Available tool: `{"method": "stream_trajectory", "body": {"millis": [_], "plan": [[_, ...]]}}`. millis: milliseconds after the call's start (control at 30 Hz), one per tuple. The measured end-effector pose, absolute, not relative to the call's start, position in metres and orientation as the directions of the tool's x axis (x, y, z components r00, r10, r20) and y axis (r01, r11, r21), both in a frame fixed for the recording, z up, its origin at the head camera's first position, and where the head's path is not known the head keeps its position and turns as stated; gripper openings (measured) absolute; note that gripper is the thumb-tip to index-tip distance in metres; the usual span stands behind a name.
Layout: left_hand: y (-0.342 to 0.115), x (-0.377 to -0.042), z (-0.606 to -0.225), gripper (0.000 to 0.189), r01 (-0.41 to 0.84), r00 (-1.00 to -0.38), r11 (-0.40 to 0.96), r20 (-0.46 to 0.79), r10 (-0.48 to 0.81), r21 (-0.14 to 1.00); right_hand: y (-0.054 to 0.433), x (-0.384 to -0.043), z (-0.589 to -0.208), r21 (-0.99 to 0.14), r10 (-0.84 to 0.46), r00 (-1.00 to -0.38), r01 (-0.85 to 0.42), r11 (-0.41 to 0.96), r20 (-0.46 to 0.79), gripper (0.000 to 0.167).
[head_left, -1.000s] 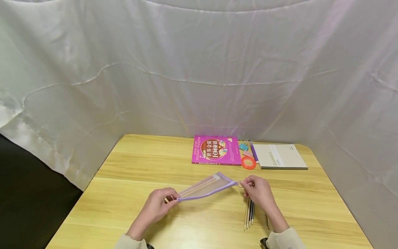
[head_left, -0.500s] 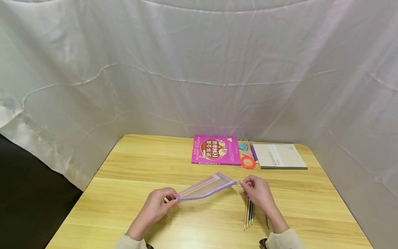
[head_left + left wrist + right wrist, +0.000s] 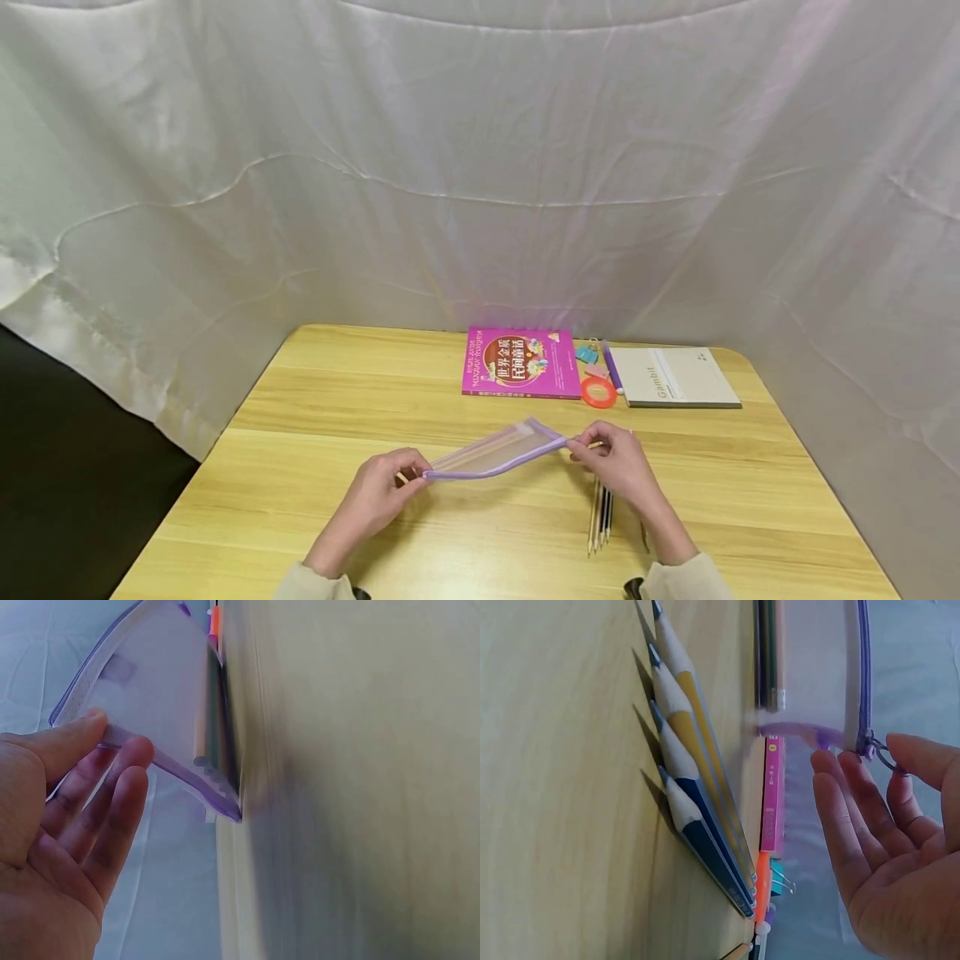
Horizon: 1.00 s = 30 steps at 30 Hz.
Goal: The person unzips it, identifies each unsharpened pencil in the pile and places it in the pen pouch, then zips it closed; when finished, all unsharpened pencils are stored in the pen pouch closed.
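Observation:
A see-through pencil case (image 3: 491, 450) with purple edging and a zip is stretched between both hands over the table. Several pencils (image 3: 769, 652) lie inside it. My left hand (image 3: 382, 492) pinches the case's near-left corner between thumb and index finger, the other fingers loosely bent. At the opposite end, my right hand (image 3: 618, 462) pinches a metal ring (image 3: 885, 755) hanging from the zip slider. Several loose pencils (image 3: 697, 765), yellow and dark blue, lie side by side on the table below the right hand, sharpened tips toward the person.
Along the back of the wooden table (image 3: 337, 400) lie a pink book (image 3: 521, 362), a red-orange tape roll (image 3: 599, 392), a blue binder clip (image 3: 587, 355), a purple pen (image 3: 613, 369) and a white notebook (image 3: 675, 375). Grey curtains (image 3: 480, 167) surround the table.
The right hand has shifted slightly left, its fingertips now overlapping the case's right corner in the head view. The left hand keeps its pinch and has barely moved.

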<state>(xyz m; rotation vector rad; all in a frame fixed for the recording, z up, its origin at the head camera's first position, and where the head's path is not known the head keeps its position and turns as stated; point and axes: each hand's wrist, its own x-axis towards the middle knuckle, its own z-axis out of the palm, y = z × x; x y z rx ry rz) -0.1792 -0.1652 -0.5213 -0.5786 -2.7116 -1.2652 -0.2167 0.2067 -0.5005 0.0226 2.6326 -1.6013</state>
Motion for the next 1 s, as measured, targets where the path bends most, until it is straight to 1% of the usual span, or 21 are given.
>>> {"method": "stream_trajectory", "body": {"millis": [200,367,633,833,1000], "plan": [[-0.164,-0.181,-0.521,0.013,0.372,-0.926,0.565,0.253,0.281,0.736,0.205,-0.216,-0.501,-0.883,0.003,-0.999,0.037,0.467,-0.040,0.025],[-0.164,-0.181,-0.519,0.015,0.355,-0.931,0.521,0.245,0.270,0.776,0.203,-0.211,-0.499,-0.892,0.018,-1.000,0.008,0.452,0.000,0.028],[-0.164,-0.183,-0.517,0.010,0.284,-0.959,0.493,0.235,0.160,0.822,0.199,-0.199,-0.493,-0.903,0.030,-0.999,-0.012,0.430,0.027,0.029],[-0.163,-0.185,-0.516,0.007,0.280,-0.960,0.494,0.228,0.163,0.823,0.198,-0.194,-0.491,-0.899,0.041,-0.998,-0.019,0.438,0.041,0.029],[-0.164,-0.186,-0.518,0.007,0.306,-0.951,0.476,0.248,0.183,0.824,0.197,-0.191,-0.490,-0.909,0.039,-0.999,0.000,0.417,0.018,0.029]]}}
